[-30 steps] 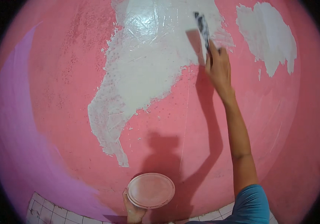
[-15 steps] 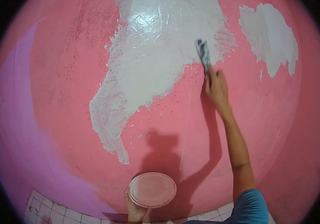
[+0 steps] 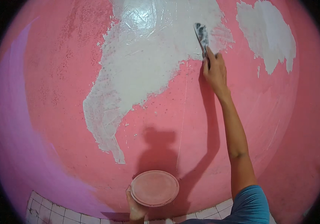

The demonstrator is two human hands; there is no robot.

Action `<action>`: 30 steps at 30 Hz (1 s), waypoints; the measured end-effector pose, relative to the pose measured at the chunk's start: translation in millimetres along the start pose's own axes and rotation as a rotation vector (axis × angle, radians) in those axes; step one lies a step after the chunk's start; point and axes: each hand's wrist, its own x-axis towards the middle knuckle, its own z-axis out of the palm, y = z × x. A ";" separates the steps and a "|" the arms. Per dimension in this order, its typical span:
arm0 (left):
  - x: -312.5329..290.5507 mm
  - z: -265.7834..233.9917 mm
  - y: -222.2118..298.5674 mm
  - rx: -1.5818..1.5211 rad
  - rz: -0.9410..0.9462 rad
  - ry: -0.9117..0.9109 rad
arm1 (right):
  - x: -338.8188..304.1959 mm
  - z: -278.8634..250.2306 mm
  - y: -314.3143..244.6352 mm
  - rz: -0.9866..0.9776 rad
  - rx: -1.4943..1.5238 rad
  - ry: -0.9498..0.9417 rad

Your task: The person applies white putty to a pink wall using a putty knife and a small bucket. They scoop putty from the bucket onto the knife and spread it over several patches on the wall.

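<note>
With my right arm stretched up, my right hand is closed round the handle of a putty knife. The knife's blade, smeared with grey-white filler, lies against the lower right part of a large white filler patch on the pink wall. Low in front of me, my left hand grips the left rim of a round, dusty pink lid-like disc. Its face is turned toward me, and most of my left fingers are hidden behind it.
A second filler patch is on the wall at upper right. Purple paint curves along the left side. White tiles run along the bottom. Shadows of my head and arm fall on the wall.
My right hand and the putty knife have moved a little upward over the filler. The view has shifted slightly. The left hand still holds the disc.
</note>
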 end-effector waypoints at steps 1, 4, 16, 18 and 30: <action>0.4 -0.7 -0.6 0.007 -0.004 -0.008 | -11.9 -0.2 -0.5 -0.005 -0.013 -0.033; -3.6 -4.6 2.8 -0.004 -0.004 -0.010 | -75.6 -9.5 -20.7 0.037 0.001 -0.159; -7.8 19.6 4.1 0.003 -0.029 0.032 | -25.2 -19.5 -5.0 0.023 0.071 -0.026; -7.7 21.0 1.4 0.009 -0.017 0.017 | -10.1 -13.7 5.5 0.041 0.059 -0.034; -13.8 14.2 1.3 0.031 -0.008 0.030 | -145.3 -43.5 -15.4 0.120 0.154 -0.215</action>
